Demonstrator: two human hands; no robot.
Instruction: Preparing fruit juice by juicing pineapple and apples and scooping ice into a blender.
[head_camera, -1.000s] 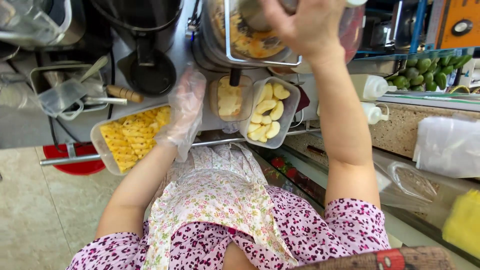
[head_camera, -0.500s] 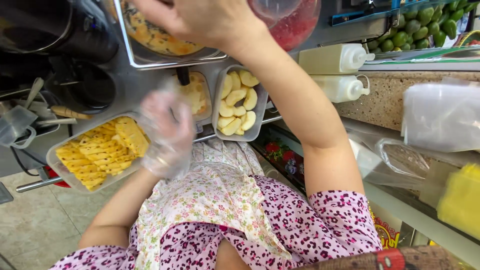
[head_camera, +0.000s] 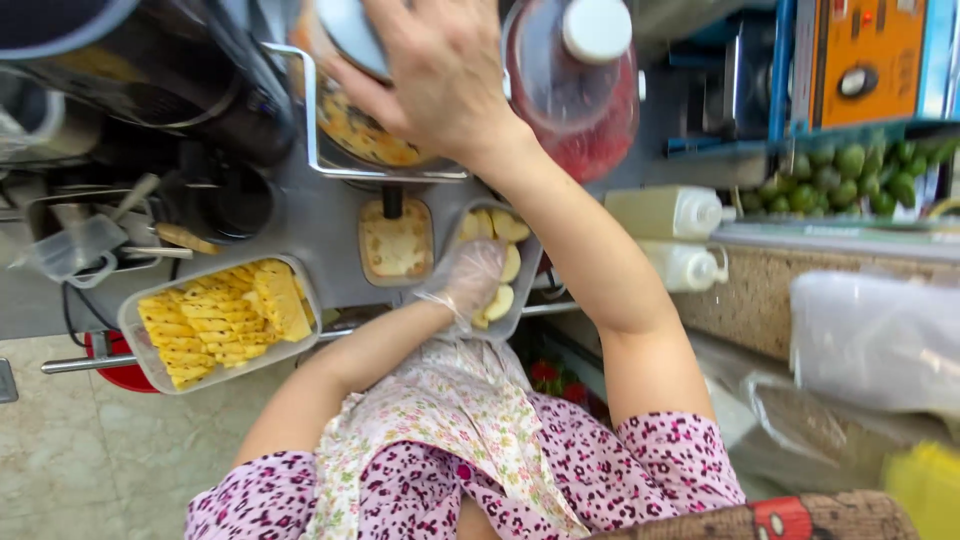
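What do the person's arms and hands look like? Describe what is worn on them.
The left hand wears a thin, clear, crinkled plastic glove. The right hand is bare. Both arms are bare below short pink sleeves with a dark spotted print; a pale floral apron hangs between them.

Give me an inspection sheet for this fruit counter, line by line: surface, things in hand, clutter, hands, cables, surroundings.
Surface: grey metal counter, crowded.
Job's things: tub of banana slices under the left hand; metal container under the right hand.
Clutter: tray of pineapple, small tub, red jar, two squeeze bottles, plastic jug.
Hands: left hand wears a clear glove, in the banana tub; right hand bare, on the metal container.
Cables: black cable by the jug.
Surroundings: green fruit, tiled floor.
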